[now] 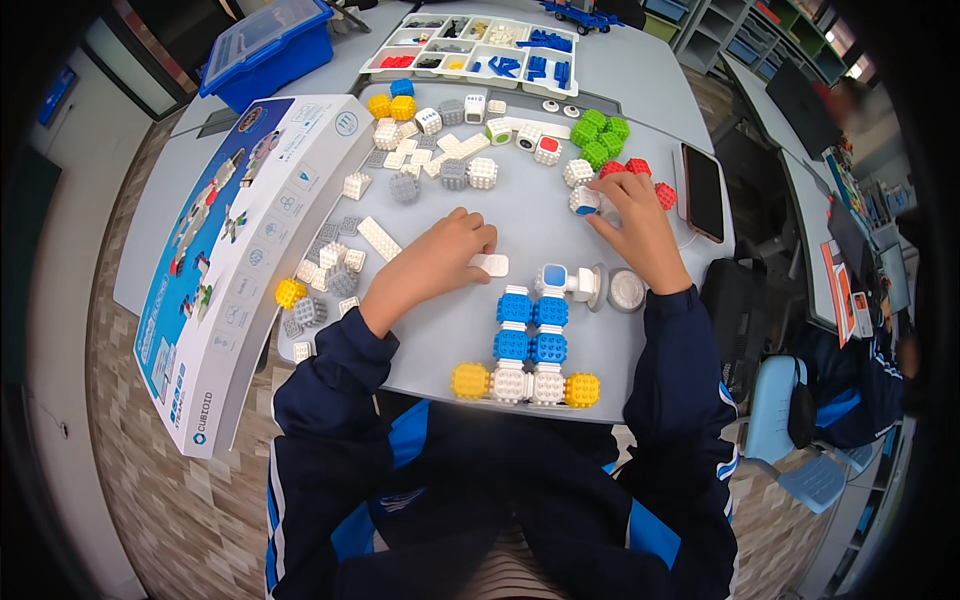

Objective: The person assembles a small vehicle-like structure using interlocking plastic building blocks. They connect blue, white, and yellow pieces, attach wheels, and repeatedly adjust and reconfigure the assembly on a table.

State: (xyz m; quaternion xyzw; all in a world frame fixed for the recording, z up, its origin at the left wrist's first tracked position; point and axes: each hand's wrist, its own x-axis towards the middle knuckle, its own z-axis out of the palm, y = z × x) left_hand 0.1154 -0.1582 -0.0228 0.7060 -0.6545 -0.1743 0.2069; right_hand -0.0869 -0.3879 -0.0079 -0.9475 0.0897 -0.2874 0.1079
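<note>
My left hand [440, 258] is closed, its fingertips pinching a small white flat connector piece [494, 265] just above the table. At the right, my right hand [640, 228] has thumb and fingers closed around a white cube block with a blue face [583, 202]. Between my forearms lies a built figure of cube blocks: blue cubes [513, 310] in two columns, white cubes [510, 384] along the near edge, and a yellow cube [469, 380] at its left end. On its far right, a white cube with a blue face [551, 279] joins a grey-white wheel [598, 288].
Another wheel [627, 290] lies beside my right sleeve. Loose green cubes [598, 136], red cubes [664, 195] and grey cubes [405, 187] are spread beyond my hands. A phone [702, 192] lies at right, a large box [250, 250] at left, a sorting tray [480, 50] and blue bin [266, 55] at the back.
</note>
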